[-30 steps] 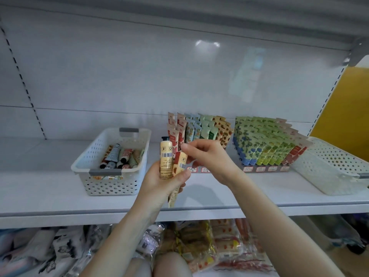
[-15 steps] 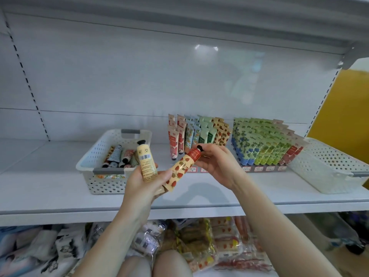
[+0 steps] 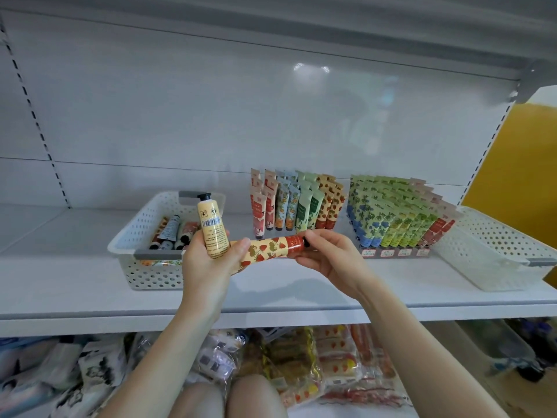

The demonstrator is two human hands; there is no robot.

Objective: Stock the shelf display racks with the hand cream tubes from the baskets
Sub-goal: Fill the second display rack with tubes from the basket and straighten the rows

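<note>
Before the white metal shelf (image 3: pixel 90 291), the left hand (image 3: pixel 208 273) grips a pale-yellow black-capped tube (image 3: pixel 212 230) and a strawberry-print tube (image 3: pixel 265 250). The right hand (image 3: pixel 328 257) pinches that tube's red cap end. Handover step, I judge; next it needs slotting among the racked strawberry tubes (image 3: pixel 330 203).

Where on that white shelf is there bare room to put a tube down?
Bare shelf lies left of the left basket, and along the front edge before the small rack, large rack and right basket. Crowded: the racks stand close together, and the large rack nearly meets the right basket.

A pale yellow tube (image 3: pixel 212 230) has a black cap, the strawberry-printed tube (image 3: pixel 265 251) a red end.
</note>
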